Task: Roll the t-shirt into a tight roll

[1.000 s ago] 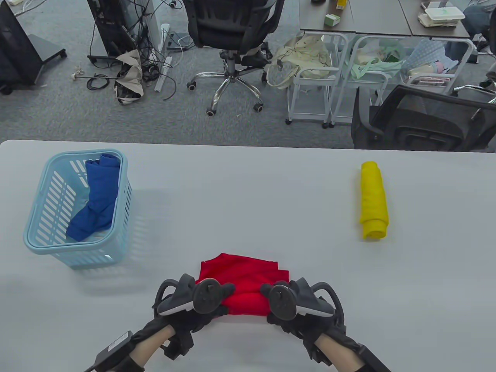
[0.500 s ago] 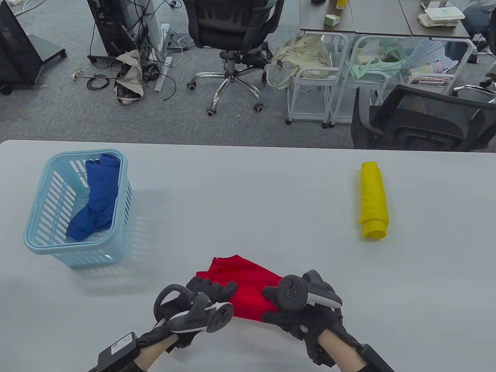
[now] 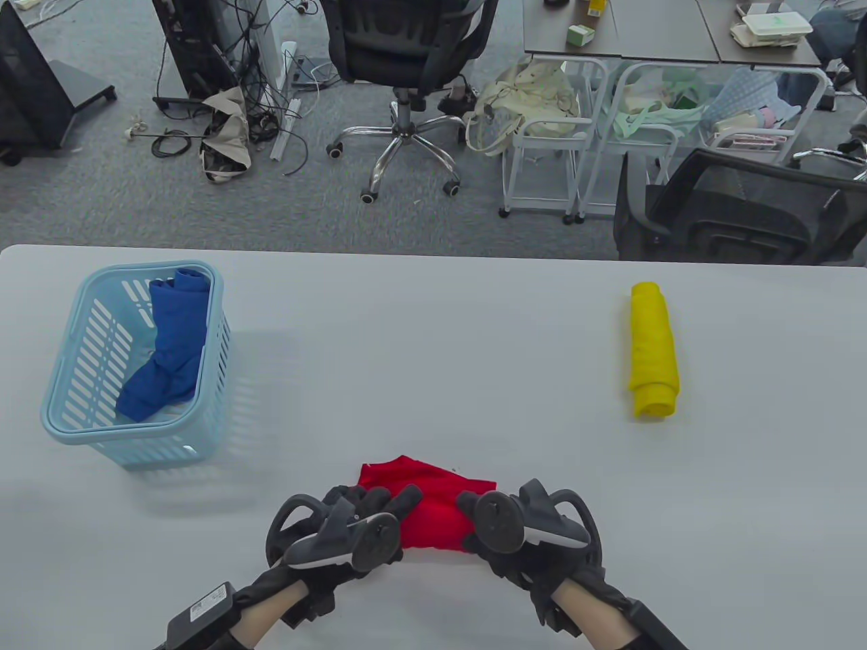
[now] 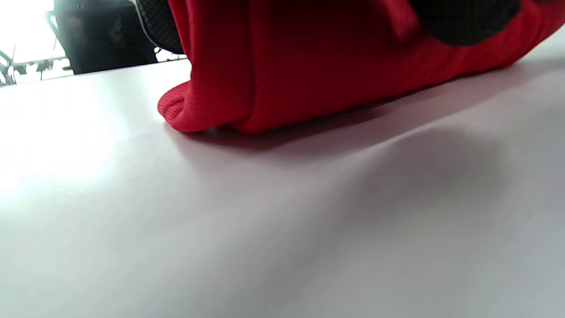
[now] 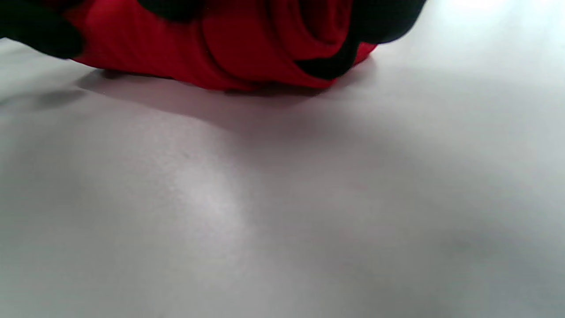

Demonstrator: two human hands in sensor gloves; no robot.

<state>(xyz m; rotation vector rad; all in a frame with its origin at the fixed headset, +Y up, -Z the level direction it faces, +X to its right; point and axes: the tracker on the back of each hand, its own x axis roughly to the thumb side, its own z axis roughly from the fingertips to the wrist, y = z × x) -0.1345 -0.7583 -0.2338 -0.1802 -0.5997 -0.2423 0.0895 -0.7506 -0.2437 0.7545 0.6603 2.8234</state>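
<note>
Grey table (image 3: pixel 433 325), office chairs (image 3: pixel 406 61) and cable clutter behind; red t-shirt (image 3: pixel 433 514) at near edge, half rolled; left hand (image 3: pixel 359 521) and right hand (image 3: pixel 501 535) grip clamped on it; right wrist view alone shows roll spiral (image 5: pixel 326 26).

Open table (image 3: pixel 433 352) ahead of the red shirt (image 3: pixel 433 504), all the way to the far edge. Blue basket (image 3: pixel 61 420) blocks the left side, yellow roll (image 3: pixel 653 349) sits far right; wide gap between them.
</note>
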